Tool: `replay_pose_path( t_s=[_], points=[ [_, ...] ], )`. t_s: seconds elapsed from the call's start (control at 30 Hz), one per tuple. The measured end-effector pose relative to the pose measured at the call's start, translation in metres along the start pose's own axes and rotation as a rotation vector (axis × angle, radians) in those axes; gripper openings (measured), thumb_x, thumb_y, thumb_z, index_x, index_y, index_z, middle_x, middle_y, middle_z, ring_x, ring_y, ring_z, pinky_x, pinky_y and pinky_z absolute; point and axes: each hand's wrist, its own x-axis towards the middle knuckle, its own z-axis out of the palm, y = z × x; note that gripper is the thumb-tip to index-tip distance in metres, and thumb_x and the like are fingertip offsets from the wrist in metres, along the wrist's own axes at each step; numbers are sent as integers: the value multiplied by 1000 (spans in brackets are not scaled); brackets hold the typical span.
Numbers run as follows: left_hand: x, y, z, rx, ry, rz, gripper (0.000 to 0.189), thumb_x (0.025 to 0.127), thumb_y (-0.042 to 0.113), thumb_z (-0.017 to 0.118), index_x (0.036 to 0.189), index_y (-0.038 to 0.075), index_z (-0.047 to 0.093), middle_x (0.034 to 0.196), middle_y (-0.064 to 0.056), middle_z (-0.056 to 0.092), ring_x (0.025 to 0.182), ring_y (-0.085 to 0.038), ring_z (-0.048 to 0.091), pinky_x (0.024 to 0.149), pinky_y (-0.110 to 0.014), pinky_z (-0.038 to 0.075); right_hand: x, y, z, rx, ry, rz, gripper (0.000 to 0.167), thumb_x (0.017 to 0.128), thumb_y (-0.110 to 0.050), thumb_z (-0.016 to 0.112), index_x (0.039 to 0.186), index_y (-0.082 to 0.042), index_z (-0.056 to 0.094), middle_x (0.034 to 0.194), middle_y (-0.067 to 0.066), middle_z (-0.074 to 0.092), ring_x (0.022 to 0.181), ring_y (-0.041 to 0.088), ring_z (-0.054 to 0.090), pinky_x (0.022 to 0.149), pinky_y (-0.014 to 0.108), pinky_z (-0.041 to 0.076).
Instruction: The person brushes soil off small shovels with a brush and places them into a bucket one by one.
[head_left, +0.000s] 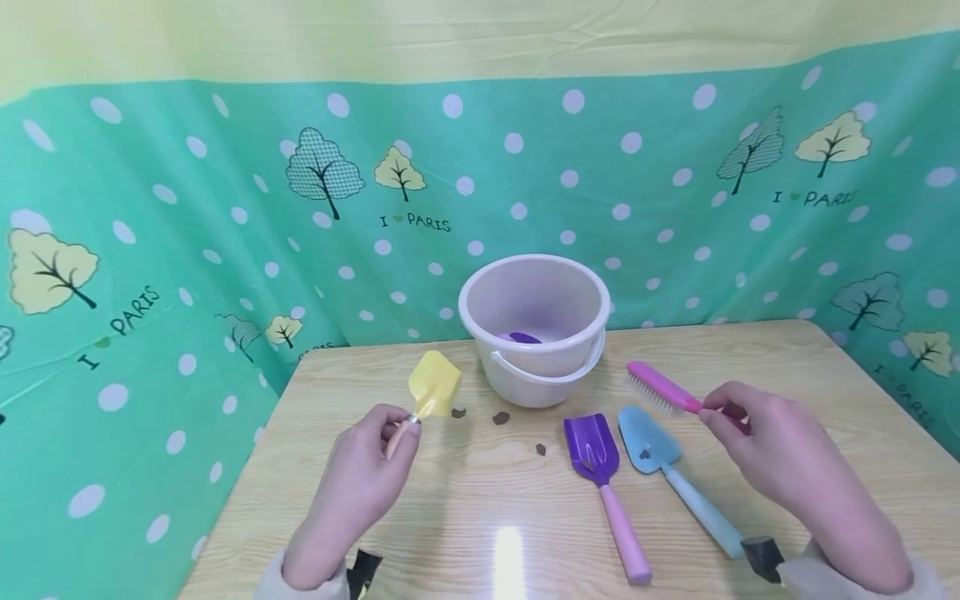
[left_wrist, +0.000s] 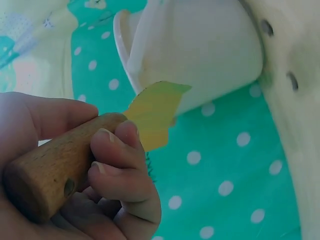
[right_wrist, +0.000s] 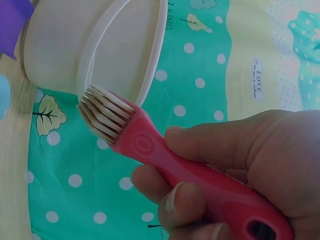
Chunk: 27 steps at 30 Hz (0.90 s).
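My left hand (head_left: pixel 363 471) grips the wooden handle of a small hand trowel with a yellow blade (head_left: pixel 435 385), held up left of the white bucket (head_left: pixel 528 387). In the left wrist view the fingers curl round the wooden handle (left_wrist: pixel 62 162). My right hand (head_left: pixel 787 454) holds a pink brush (head_left: pixel 663 385) by its handle, right of the bucket; its pale bristles (right_wrist: pixel 107 115) show in the right wrist view. Between the hands lie a purple scoop (head_left: pixel 592 446) with a pink handle and a light blue trowel (head_left: pixel 648 437). Something purple (head_left: pixel 525 337) is inside the bucket.
Several small dark bits (head_left: pixel 501 417) lie on the wooden table (head_left: pixel 450 517) in front of the bucket. One bit rests on the blue trowel's blade. A green dotted cloth (head_left: pixel 420 275) hangs behind and beside the table.
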Motion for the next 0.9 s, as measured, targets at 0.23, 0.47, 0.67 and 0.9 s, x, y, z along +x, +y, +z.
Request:
replay_pose_path(
  t_s=[0.23, 0.47, 0.67, 0.9],
  points=[
    [12, 1, -24, 53, 73, 76, 19, 93, 23, 58, 99, 6, 64, 74, 1, 60, 59, -12, 52, 57, -28, 45, 2, 5, -3, -19, 37, -3, 12, 88, -11, 64, 99, -6, 65, 75, 0, 61, 62, 18, 48, 53, 29, 37],
    [25, 11, -40, 94, 93, 182, 18, 93, 20, 59, 101, 4, 62, 79, -1, 62, 62, -14, 52, 58, -30, 46, 3, 7, -4, -20, 71, -23, 10, 87, -11, 65, 96, -7, 66, 70, -2, 59, 59, 16, 45, 49, 27, 34],
    [38, 27, -47, 118, 97, 259, 20, 93, 21, 59, 103, 3, 62, 79, -2, 59, 58, -15, 48, 53, -29, 43, 6, 9, -5, -20, 67, -25, 11, 87, -10, 65, 96, -5, 66, 72, -1, 60, 60, 17, 46, 49, 28, 35],
    [61, 48, -47, 175, 101, 327, 20, 91, 24, 61, 97, 6, 63, 70, -1, 54, 59, -18, 47, 56, -32, 41, 7, 13, -3, -19, 56, -20, 11, 87, -11, 65, 97, -5, 66, 71, -1, 59, 59, 17, 45, 50, 28, 34]
  ],
)
